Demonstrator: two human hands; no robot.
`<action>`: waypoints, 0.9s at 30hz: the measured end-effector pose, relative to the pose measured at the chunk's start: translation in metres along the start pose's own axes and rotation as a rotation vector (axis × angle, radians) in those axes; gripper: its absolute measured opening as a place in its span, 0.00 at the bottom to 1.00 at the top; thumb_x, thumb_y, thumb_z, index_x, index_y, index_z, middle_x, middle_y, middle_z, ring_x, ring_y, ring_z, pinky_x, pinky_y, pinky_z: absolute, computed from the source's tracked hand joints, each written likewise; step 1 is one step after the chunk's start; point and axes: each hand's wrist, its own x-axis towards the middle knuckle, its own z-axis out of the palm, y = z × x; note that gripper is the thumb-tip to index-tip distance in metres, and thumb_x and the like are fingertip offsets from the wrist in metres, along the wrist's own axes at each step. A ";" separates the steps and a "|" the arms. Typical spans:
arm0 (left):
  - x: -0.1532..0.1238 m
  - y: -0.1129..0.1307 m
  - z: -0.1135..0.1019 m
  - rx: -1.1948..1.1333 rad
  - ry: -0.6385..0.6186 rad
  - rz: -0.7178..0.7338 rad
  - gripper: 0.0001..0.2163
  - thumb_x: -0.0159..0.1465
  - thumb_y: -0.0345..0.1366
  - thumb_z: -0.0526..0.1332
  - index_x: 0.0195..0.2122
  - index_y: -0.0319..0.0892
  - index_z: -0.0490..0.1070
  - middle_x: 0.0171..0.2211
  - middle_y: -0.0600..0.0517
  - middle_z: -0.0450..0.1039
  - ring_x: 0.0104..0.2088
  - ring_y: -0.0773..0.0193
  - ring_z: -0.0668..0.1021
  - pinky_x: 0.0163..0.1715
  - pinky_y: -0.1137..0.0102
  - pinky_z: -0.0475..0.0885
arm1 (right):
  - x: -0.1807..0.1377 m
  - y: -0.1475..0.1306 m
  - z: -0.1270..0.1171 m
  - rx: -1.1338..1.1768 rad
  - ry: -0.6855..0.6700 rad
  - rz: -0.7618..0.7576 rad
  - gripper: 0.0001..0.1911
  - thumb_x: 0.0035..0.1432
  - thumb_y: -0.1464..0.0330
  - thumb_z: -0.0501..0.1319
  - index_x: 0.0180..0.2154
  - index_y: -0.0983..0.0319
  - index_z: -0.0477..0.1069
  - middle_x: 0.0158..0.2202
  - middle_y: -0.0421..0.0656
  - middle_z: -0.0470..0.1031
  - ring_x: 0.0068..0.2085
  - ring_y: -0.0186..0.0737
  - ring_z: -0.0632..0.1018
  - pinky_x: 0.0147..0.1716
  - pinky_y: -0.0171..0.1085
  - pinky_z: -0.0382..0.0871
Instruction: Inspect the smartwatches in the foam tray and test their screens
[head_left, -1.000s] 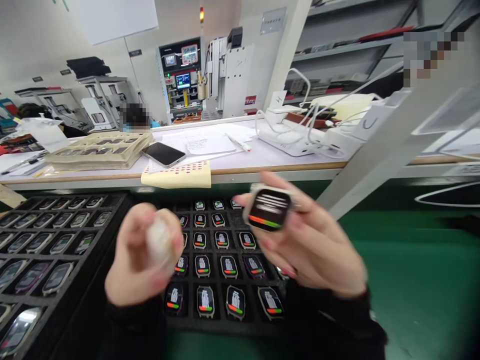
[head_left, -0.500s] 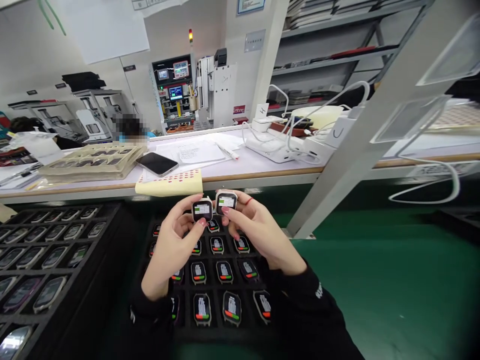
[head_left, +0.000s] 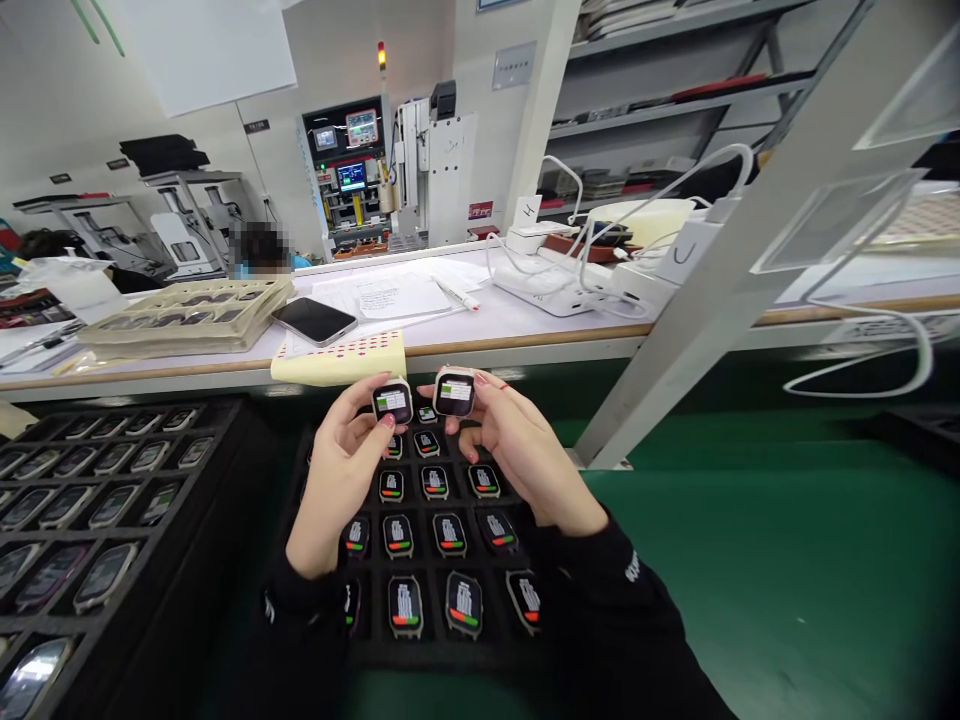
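My left hand (head_left: pixel 341 450) pinches a square smartwatch body without a strap (head_left: pixel 393 402), its lit screen facing me and the thumb at its lower edge. A similar pale-rimmed smartwatch body (head_left: pixel 454 393) is gripped by my right hand (head_left: pixel 517 450), fingers at its right side and behind it. The two watches are held side by side with a gap between them. Below both hands lies a black foam tray (head_left: pixel 442 655), where several watch bodies (head_left: pixel 449 534) sit in separate slots with lit screens showing red and green bars. My forearms hide parts of the tray.
Another black tray (head_left: pixel 161 590) of watch bodies, mostly with dark screens, stands at the left. On the bench ahead are a phone (head_left: pixel 315 320), a beige divided tray (head_left: pixel 180 320), papers, a pen and white chargers with cables (head_left: pixel 551 285). A slanted metal post (head_left: pixel 675 320) rises at the right.
The two watches have moved apart and slightly upward, the left one leftward. My right thumb has shifted from the screen's lower edge to the watch's right side.
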 end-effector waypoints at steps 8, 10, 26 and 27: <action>0.004 -0.007 -0.005 -0.007 0.027 0.057 0.19 0.62 0.35 0.68 0.55 0.48 0.73 0.53 0.48 0.74 0.44 0.62 0.80 0.45 0.68 0.78 | 0.000 -0.001 -0.004 0.002 0.011 -0.006 0.21 0.62 0.53 0.65 0.47 0.62 0.72 0.46 0.51 0.77 0.32 0.40 0.71 0.19 0.30 0.63; 0.004 -0.008 -0.007 -0.009 0.023 0.062 0.20 0.62 0.35 0.69 0.55 0.48 0.72 0.53 0.48 0.74 0.43 0.63 0.80 0.45 0.69 0.78 | -0.001 -0.001 -0.005 -0.005 0.010 -0.008 0.20 0.63 0.54 0.64 0.48 0.62 0.73 0.46 0.50 0.77 0.32 0.40 0.71 0.19 0.30 0.63; 0.008 -0.010 -0.007 0.039 0.021 0.091 0.23 0.59 0.37 0.71 0.56 0.47 0.71 0.52 0.46 0.74 0.46 0.59 0.79 0.42 0.70 0.77 | -0.001 -0.002 -0.004 -0.037 0.011 0.007 0.20 0.63 0.52 0.66 0.45 0.61 0.74 0.47 0.49 0.76 0.32 0.40 0.72 0.18 0.31 0.64; 0.008 -0.011 -0.006 0.038 0.018 0.090 0.24 0.59 0.37 0.71 0.56 0.46 0.71 0.52 0.46 0.74 0.46 0.59 0.79 0.42 0.70 0.76 | -0.001 -0.001 -0.004 -0.037 0.010 0.008 0.20 0.63 0.52 0.66 0.45 0.61 0.74 0.46 0.49 0.76 0.32 0.40 0.72 0.18 0.31 0.63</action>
